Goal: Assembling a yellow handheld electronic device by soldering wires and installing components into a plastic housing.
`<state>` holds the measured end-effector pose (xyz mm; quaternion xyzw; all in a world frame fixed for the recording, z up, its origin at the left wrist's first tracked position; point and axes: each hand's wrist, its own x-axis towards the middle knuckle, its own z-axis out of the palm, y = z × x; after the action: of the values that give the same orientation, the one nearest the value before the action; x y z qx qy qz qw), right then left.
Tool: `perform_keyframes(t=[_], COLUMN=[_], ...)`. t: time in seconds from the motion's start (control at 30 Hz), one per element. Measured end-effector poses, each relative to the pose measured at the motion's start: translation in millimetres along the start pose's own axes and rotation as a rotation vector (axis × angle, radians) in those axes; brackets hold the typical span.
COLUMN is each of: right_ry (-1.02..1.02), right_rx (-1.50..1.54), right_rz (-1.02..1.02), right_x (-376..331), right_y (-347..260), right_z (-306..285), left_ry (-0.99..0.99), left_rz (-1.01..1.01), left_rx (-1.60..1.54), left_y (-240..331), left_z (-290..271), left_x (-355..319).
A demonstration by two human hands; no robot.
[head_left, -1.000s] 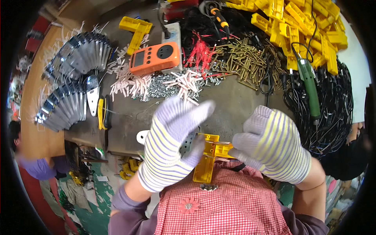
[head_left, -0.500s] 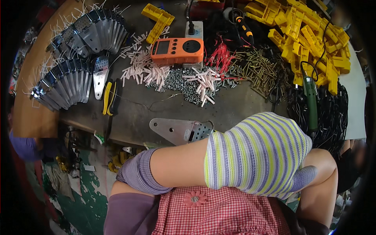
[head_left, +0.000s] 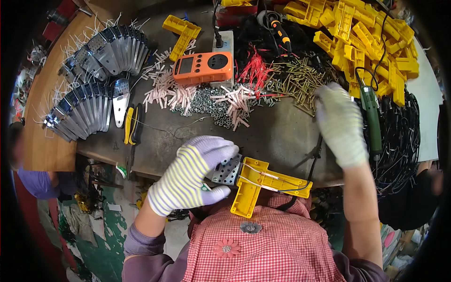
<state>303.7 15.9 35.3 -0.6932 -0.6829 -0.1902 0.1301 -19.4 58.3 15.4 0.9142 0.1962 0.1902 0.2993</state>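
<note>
Plate [head_left: 228,172] beside yellow T-shaped housing [head_left: 249,189]

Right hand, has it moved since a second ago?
Yes: the right hand has moved forward, now right by the near-right edge of the brass-coloured screws.

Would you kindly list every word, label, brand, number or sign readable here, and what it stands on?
No text reads clearly.
Orange meter: any markings are too small to read.
Power strip: a bluish mark, too blurred to read.
Green tool: any print is too small to read.
</note>
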Motion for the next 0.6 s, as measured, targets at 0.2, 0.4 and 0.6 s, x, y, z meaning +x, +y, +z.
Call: perform_keyframes(t=[0.2,0.4,0.6], right_ry=[0.202,-0.251,-0.070], right_rx=[0.186,0.536,0.516], right_rz=[-0.051,-0.167,-0.153], right_x=[20.3,-50.4,-62.2], right_y=[-1.7,28.9,17.5], right_z=[75.6,-13.2,2.6], left_ry=[-0.083,0.046,0.121], left_rz=[-0.130,-0.274,-0.051], left_rx=[0.190,0.285,0.203], left_y=[-2.4,-3.5,28.2], left_z=[17.3,1.8,26.6], left_x=[10.7,-9.1,50.1])
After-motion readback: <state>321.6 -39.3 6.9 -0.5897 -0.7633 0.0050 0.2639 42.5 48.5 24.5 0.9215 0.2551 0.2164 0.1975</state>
